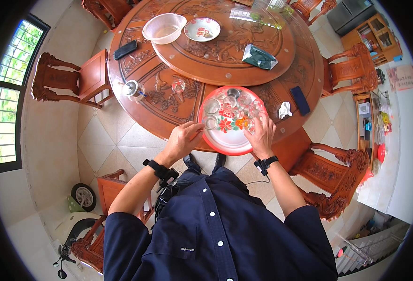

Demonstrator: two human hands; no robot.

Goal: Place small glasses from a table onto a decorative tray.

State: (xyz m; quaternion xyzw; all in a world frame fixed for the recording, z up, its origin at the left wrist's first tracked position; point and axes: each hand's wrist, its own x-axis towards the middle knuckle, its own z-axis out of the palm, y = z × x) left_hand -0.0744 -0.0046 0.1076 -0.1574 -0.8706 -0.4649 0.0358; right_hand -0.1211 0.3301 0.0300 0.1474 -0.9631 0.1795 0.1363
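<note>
A round enamel tray with a red rim and a floral print rests at the near edge of the carved wooden table. Several clear drinking glasses stand on it, along with a small metal cup. At the tray's right side, the fingers of my right hand close around a small glass. My left hand is at the left rim, thumb and fingers apart, their tips beside another glass. Whether those tips touch the glass or rim is unclear.
A glass teapot and a single glass stand left on the table. The turntable bears a plastic basin, a floral dish and a green packet. Crumpled tissue lies right. Carved chairs surround the table.
</note>
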